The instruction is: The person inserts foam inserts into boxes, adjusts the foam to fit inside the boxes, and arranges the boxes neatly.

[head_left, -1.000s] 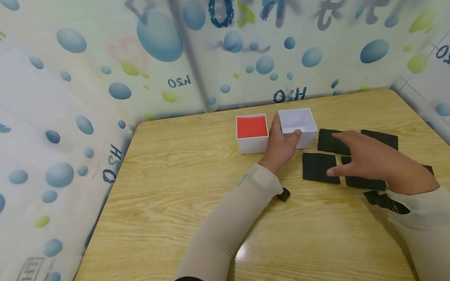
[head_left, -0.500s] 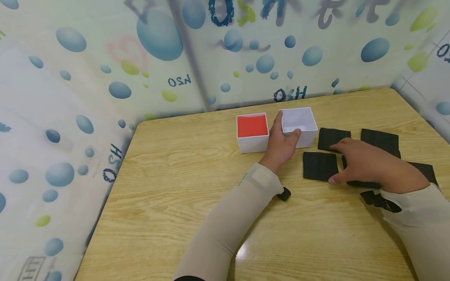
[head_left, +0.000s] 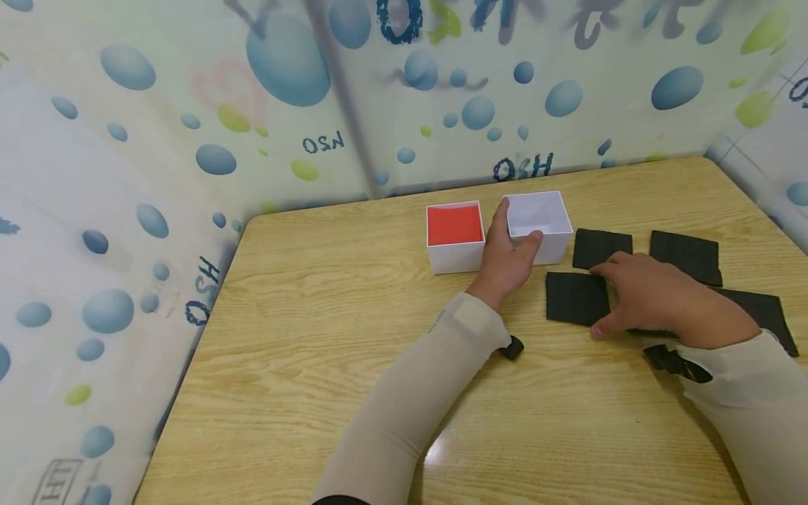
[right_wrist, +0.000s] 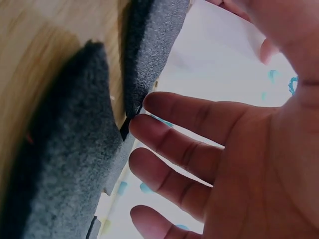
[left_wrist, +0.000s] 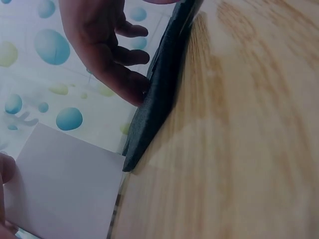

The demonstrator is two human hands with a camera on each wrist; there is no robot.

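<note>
1. Right of centre in the head view, a black square (head_left: 576, 298) lies with its right edge between the thumb and fingers of the right hand (head_left: 663, 298); another black square (head_left: 602, 245) lies just above those fingertips.
2. The right hand's fingers (right_wrist: 187, 114) are spread and lightly bent, thumb well apart, holding nothing; whether the fingertips touch a square, I cannot tell.
3. At upper centre right, the open white box (head_left: 553, 249) sits within the left hand's (head_left: 503, 270) thumb and fingers, which grip its front left corner.
4. The red-topped box (head_left: 457, 259) stands just left of that hand, on the table (head_left: 284, 337).
</note>
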